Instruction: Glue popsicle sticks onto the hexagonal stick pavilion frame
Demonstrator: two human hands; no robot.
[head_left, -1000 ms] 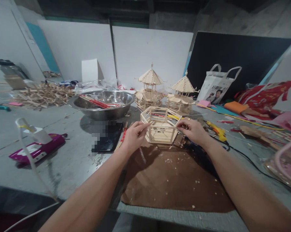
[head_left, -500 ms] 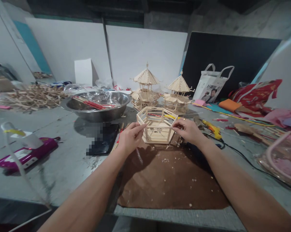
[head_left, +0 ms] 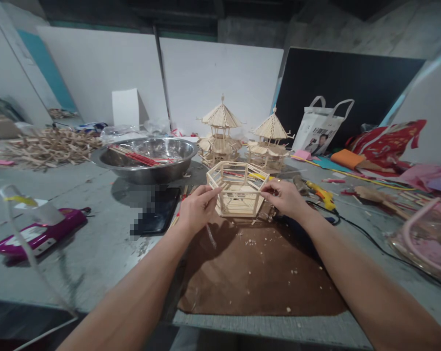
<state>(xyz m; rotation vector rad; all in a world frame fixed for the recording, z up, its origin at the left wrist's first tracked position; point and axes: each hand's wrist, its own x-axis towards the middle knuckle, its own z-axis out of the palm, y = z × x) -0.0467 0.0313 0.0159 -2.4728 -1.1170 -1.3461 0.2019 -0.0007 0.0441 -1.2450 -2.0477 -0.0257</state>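
Observation:
A six-sided frame of thin wooden sticks [head_left: 238, 205] stands at the far edge of a brown mat [head_left: 257, 273], with a slatted floor and low rails. My left hand [head_left: 200, 207] is closed in a pinch at its near left corner, thumb and forefinger on the upper rail. At the near right corner, the fingertips of my right hand [head_left: 284, 197] pinch the other end of that rail. A clear thin strip [head_left: 210, 237] hangs below my left hand. Behind the frame stand two finished-looking stick pagodas, one taller pagoda [head_left: 222, 131] and one shorter pagoda [head_left: 273, 141].
A steel bowl [head_left: 147, 161] with red-tipped sticks and a dark phone [head_left: 160, 212] lie left. Further left are a purple power strip [head_left: 41, 234] and a stick pile [head_left: 55, 146]. A yellow glue gun [head_left: 323, 195] with a black cord lies right, near a white bag [head_left: 317, 129].
Almost nothing differs. Both hands stay at the frame's near corners, and the view has shifted very slightly.

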